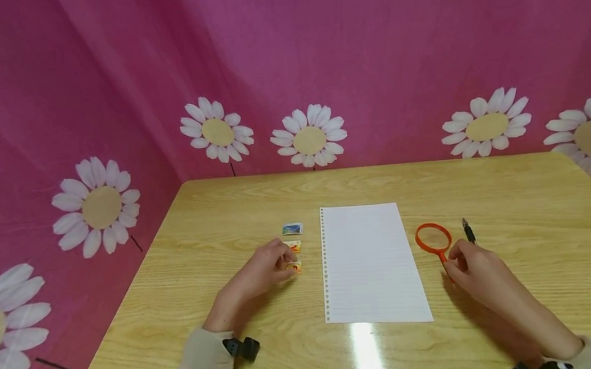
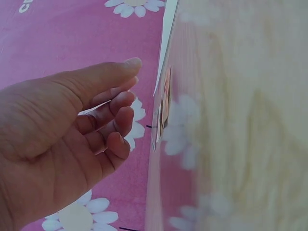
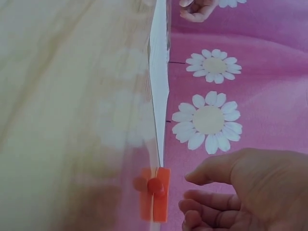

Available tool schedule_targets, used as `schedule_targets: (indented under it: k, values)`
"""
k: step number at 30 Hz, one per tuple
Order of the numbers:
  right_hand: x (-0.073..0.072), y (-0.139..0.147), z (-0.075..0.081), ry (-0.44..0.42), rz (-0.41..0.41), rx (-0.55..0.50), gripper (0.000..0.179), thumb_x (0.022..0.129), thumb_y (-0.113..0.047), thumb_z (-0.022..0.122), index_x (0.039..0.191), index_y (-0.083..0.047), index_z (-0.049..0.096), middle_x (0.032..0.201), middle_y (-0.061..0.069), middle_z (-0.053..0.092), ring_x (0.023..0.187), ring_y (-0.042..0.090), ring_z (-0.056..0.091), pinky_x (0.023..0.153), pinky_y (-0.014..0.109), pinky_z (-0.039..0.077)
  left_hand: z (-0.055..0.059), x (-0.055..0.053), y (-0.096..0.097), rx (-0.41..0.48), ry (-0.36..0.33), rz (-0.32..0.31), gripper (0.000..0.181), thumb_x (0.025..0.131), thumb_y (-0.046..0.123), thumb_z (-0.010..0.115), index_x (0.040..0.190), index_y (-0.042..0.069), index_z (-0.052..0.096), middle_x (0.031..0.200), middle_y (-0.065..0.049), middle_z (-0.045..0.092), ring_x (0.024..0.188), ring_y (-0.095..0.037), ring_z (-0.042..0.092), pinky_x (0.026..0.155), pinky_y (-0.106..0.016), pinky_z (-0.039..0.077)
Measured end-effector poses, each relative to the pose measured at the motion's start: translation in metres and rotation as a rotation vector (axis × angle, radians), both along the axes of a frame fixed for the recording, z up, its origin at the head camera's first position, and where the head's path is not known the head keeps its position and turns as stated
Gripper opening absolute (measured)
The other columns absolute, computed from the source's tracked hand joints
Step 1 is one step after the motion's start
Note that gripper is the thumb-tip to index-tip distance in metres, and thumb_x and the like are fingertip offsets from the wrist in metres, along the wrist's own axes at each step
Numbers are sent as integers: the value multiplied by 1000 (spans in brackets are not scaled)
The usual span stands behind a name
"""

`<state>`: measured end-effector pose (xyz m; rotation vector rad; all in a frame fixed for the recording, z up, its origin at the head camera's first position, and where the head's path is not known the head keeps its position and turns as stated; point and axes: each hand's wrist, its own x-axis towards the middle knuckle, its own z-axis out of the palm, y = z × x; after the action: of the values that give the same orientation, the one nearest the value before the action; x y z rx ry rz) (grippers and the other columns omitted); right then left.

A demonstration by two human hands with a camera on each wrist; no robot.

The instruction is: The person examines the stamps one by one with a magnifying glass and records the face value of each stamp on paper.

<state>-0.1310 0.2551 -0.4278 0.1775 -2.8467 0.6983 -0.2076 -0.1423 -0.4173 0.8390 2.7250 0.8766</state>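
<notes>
My left hand (image 1: 260, 270) hovers over a column of small picture cards, its fingers loosely bent around nothing. A yellow-and-red card (image 1: 296, 267) lies by its fingertips, a similar card (image 1: 294, 245) is partly hidden behind them, and a blue card (image 1: 292, 229) lies farther back. The left wrist view has a gap between that hand and the cards (image 2: 166, 96). On the right, my right hand (image 1: 479, 271) is beside the handle of an orange magnifying glass (image 1: 438, 251). Seen from the right wrist, its bent fingers and thumb stand apart from the orange magnifying glass (image 3: 163, 195).
A sheet of lined, punched paper (image 1: 370, 262) lies on the wooden table (image 1: 245, 205) between the hands. Beyond the right hand is a black pen (image 1: 469, 232), partly covered by it. Pink daisy-printed cloth (image 1: 379, 58) hangs behind and to the left.
</notes>
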Motion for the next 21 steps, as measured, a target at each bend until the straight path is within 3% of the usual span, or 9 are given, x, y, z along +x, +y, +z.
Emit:
schedule_targets:
  k: [8,15,21]
  values:
    - [-5,8,1,23,4,-9,12,85,-3,65,91,3,57,68,3,50,58,11,39,50,23,33,2,8,9,-9,-13,-50,14,90,14,70,99,6,64,93,-5,55,82,-15,47,72,-21,41]
    - [-10,16,1,-17,-3,-12,16,88,-7,64,95,6,56,70,6,49,58,13,39,50,24,32,0,17,15,7,27,-103,15,89,13,71,99,5,64,94,-5,57,83,-13,48,75,-22,42]
    - [-14,26,1,-47,9,-9,21,89,-7,63,99,9,55,69,7,49,57,13,39,48,24,32,-3,25,19,19,-1,-114,18,88,15,73,101,6,64,96,-3,56,86,-13,47,76,-22,41]
